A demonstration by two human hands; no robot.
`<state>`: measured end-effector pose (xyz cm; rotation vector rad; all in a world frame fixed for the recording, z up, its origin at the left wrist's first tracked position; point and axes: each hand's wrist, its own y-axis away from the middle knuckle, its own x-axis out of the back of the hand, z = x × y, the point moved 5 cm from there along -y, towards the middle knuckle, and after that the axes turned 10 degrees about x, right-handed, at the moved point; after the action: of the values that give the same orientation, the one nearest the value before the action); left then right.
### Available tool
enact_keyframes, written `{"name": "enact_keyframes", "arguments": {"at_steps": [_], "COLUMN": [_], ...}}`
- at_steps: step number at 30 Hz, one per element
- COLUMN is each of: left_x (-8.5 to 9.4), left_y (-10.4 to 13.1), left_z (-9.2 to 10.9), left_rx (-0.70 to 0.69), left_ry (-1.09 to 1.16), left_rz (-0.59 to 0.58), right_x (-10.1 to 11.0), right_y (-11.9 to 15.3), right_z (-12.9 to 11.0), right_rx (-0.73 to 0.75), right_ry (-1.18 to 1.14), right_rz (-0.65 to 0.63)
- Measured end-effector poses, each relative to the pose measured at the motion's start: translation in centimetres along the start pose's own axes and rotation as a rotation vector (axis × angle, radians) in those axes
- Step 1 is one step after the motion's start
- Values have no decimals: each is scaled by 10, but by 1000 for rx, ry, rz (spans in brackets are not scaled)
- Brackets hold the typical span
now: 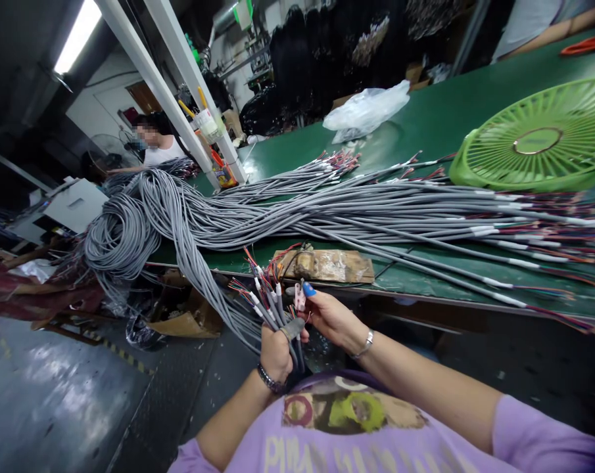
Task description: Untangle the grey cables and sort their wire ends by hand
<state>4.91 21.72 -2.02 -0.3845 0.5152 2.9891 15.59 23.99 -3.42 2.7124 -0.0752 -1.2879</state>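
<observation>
My left hand (276,351) is closed around a bunch of grey cables (272,314) at the table's front edge. Their stripped ends, with white sleeves and thin coloured wires (258,272), fan out above the fist. A grey cover sits over the left thumb. Just to the right, my right hand (329,316) pinches a small pale pink piece (300,299) between thumb and fingers, close to the wire ends. Its exact kind is too small to make out. A blue covering shows on a right fingertip.
A thick bundle of grey cables (277,213) runs along the green table (435,128). Behind my hands lies a wooden board (341,265). A green fan (538,141) rests at right, a plastic bag (369,112) farther back. Another person (162,148) is at far left, beyond white posts (198,85).
</observation>
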Motion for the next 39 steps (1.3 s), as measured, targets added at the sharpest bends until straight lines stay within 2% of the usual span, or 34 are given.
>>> {"name": "enact_keyframes", "arguments": {"at_steps": [7, 14, 16, 21, 25, 29, 39], "left_x": [1, 10, 12, 8, 7, 9, 15], "left_y": [2, 14, 17, 19, 19, 19, 19], "left_z": [-4, 0, 1, 3, 2, -3, -7], "left_rx": [38, -16, -20, -35, -42, -55, -32], "left_ry": [-10, -47, -44, -31, -66, -132, -129], "left_rz": [19, 27, 35, 30, 38, 17, 66], "right_x": [-2, 19, 23, 21, 11, -5, -1], "right_y": [3, 13, 19, 35, 38, 39, 39], "right_z": [2, 2, 5, 6, 0, -3, -1], "right_rx": [-53, -157, -180, -172, -98, -24, -33], "right_ry": [1, 28, 43, 166, 307, 420, 454], "right_rz": [-67, 86, 45, -166, -223, -372, -364]}}
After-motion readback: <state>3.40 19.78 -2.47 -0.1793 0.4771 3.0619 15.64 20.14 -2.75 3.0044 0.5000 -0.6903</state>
